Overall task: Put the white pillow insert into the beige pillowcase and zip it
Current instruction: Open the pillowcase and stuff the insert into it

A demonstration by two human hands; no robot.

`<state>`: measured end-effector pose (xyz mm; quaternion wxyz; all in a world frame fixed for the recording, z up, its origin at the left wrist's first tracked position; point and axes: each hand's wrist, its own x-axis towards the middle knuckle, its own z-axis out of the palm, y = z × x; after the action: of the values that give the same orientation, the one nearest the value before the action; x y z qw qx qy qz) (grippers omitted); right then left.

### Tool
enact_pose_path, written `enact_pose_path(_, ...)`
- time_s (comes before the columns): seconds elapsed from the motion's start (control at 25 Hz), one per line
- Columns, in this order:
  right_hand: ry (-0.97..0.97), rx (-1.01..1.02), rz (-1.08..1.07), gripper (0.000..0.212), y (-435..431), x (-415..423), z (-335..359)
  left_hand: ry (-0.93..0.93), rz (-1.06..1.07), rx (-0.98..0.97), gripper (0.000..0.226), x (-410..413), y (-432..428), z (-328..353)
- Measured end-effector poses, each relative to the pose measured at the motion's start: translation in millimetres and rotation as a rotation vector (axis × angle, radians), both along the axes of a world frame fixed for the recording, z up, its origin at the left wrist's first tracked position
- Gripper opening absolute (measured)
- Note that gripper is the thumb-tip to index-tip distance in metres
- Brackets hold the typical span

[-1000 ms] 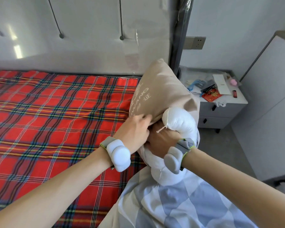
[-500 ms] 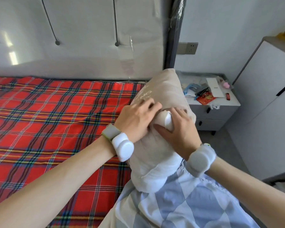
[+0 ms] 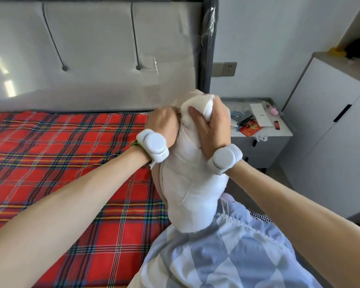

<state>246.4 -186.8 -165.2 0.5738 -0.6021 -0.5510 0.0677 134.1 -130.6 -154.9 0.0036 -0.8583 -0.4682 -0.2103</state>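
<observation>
Evidently the stuffing step was in hand, not the zipping. The left hand (image 3: 163,125) had its fingers curled into the fabric of the beige pillowcase (image 3: 185,140). The right hand (image 3: 214,125) gripped a bulge of the white pillow insert (image 3: 204,106) at the top of the bundle, thumb laid across it. The bundle stood upright at the right edge of the bed (image 3: 71,163), its lower end on a blue-grey checked quilt (image 3: 227,256). Where case ended and insert began lower down could not be told in the washed-out light. In my judgement the step called for the left hand to hold the case taut while the right worked the bulge into its corner in short pushes, keeping cloth off the zip line; no zip was visible. Against the frame half a second earlier, the right hand had gone from lying flat with spread fingers to wrapping the top. Both hands sat higher against the headboard (image 3: 92,59), and the case's printed face was out of view.
</observation>
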Motion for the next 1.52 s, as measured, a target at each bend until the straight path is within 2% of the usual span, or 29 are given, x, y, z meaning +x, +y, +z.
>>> enact_pose_path(0.12,-0.135,0.225,0.147,0.033,3,0,47,-0.261,0.001,-0.065,0.033,-26,-6,28)
enact_pose_path(0.2,-0.320,0.242,0.242,0.033,1,-6,61,-0.301,-0.012,-0.053,0.033,-45,-19,29)
enact_pose_path(0.28,-0.485,0.121,0.357,0.033,0,-15,43,-0.140,0.007,0.126,0.021,-60,-31,12)
enact_pose_path(0.32,-0.514,0.028,0.407,0.033,-2,-19,24,-0.010,0.017,0.196,0.025,-64,-36,1)
enact_pose_path(0.4,-0.472,-0.074,0.417,0.037,-11,-30,-13,0.130,-0.029,0.240,0.038,-73,-38,-21)
enact_pose_path(0.44,-0.446,-0.067,0.374,0.040,-16,-34,-27,0.113,-0.083,0.244,0.040,-76,-37,-28)
enact_pose_path(0.56,-0.528,0.077,0.305,0.039,-34,-40,-45,-0.059,-0.183,0.155,0.035,-84,-30,-40)
enact_pose_path(0.68,-0.674,0.142,0.310,0.037,-53,-45,-61,-0.272,-0.151,-0.050,0.028,-86,-27,-47)
enact_pose_path(0.88,-0.749,0.085,0.365,0.027,-44,-45,-67,-0.322,-0.116,-0.161,0.038,-88,-21,-49)
enact_pose_path(0.96,-0.828,0.042,0.344,0.030,-46,-47,-82,-0.240,-0.146,-0.142,0.045,-90,-22,-45)
enact_pose_path(1.0,-0.839,0.004,0.309,0.032,-49,-50,-90,-0.140,-0.170,-0.112,0.048,-92,-25,-43)
enact_pose_path(1.08,-0.777,-0.074,0.253,0.033,-49,-56,-98,0.128,-0.187,0.007,0.051,-95,-33,-39)
enact_pose_path(1.16,-0.669,-0.123,0.258,0.029,-44,-62,-95,0.292,-0.198,0.132,0.052,-94,-35,-35)
enact_pose_path(1.32,-0.567,-0.108,0.278,0.029,-40,-64,-85,0.320,-0.265,0.234,0.031,-87,-28,-30)
enact_pose_path(1.52,-0.606,-0.082,0.218,0.028,-39,-55,-88,0.381,-0.396,0.303,0.004,-80,-16,-34)
